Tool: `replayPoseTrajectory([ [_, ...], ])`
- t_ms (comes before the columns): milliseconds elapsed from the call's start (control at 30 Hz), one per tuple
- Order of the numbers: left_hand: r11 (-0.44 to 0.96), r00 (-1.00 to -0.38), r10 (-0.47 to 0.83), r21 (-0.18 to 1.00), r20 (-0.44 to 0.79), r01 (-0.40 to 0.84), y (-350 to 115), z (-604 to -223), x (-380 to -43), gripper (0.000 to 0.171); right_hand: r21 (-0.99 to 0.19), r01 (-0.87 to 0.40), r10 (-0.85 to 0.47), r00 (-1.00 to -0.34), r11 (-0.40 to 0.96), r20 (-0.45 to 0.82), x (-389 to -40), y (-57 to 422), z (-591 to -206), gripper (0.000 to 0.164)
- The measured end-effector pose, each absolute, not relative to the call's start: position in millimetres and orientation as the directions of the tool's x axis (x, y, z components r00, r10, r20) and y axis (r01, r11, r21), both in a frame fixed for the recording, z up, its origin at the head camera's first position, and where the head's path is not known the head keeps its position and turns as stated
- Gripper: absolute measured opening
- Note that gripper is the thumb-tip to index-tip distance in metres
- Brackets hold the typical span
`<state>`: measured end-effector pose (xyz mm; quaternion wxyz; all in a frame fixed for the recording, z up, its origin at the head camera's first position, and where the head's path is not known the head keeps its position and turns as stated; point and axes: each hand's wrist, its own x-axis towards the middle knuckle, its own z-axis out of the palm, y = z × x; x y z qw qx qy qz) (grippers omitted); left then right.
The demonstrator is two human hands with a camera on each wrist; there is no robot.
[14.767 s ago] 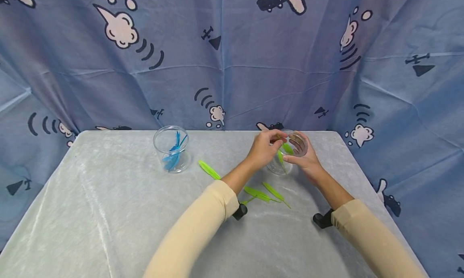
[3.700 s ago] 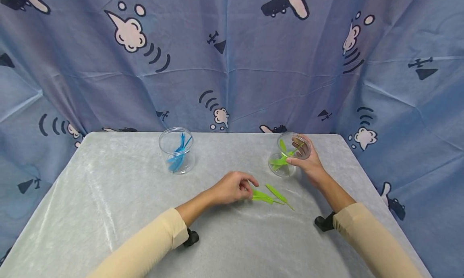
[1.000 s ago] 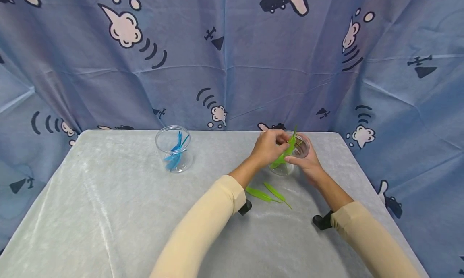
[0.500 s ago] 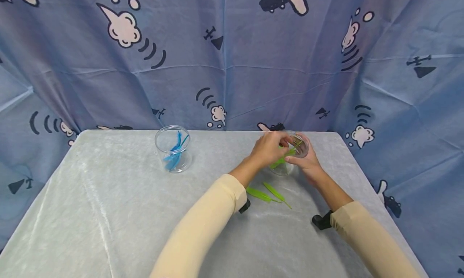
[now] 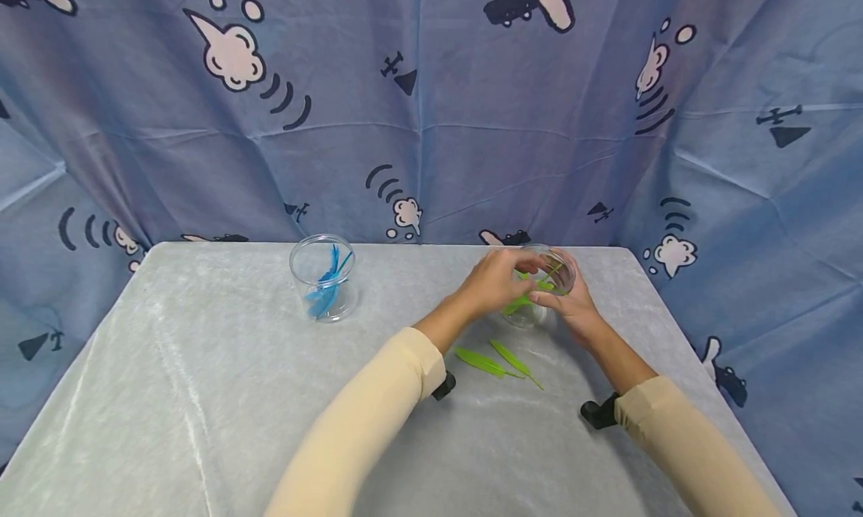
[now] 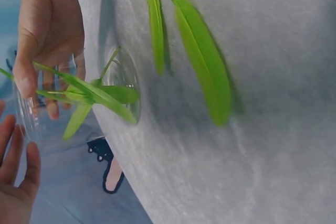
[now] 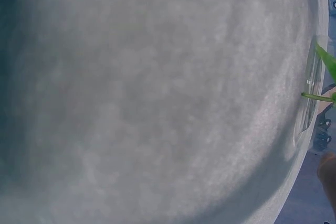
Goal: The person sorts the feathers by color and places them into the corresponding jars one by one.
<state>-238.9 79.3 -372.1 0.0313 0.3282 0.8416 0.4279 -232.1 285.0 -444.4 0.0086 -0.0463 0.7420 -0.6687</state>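
My right hand (image 5: 576, 301) grips a clear plastic jar (image 5: 529, 319) near the table's back right, thumb toward me. Inside it several green feathers (image 5: 518, 305) lie crossed, as the left wrist view also shows. Beside the rim is my left hand (image 5: 495, 281), its fingers parted with nothing held; in the left wrist view that hand (image 6: 16, 182) is apart from the feathers. Two more green feathers (image 6: 205, 61) lie on the table nearer to me. The right wrist view catches only the jar's base (image 7: 311, 85), bits of feather and a finger.
A second clear jar (image 5: 322, 282) with blue feathers (image 5: 326, 291) stands at the back left. A pale grey cloth covers the table (image 5: 222, 397). Behind its back edge hangs a blue patterned curtain (image 5: 458, 180).
My left hand has let a green feather drop into the jar and drawn back slightly left. Over the longer span, loose feathers went from table to jar. My right hand has kept its hold.
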Motion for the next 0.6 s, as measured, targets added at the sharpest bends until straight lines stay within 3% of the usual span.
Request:
replayPoseTrajectory([
  [200,0.351,-0.788,0.565,0.793,0.244,0.497,65,-381,-237,0.025,-0.990,-0.079,-0.080,-0.994,0.117,0.070,-232,284,-445,0.089],
  [367,0.359,-0.778,0.604,0.811,0.174,0.461,50,-394,-235,0.022,-0.991,-0.106,-0.085,-0.991,0.082,0.099,-233,284,-447,0.088],
  [600,0.364,-0.700,0.713,0.841,0.025,0.401,35,-417,-231,0.026,-0.991,-0.111,-0.076,-0.992,0.073,0.105,-234,284,-450,0.089],
])
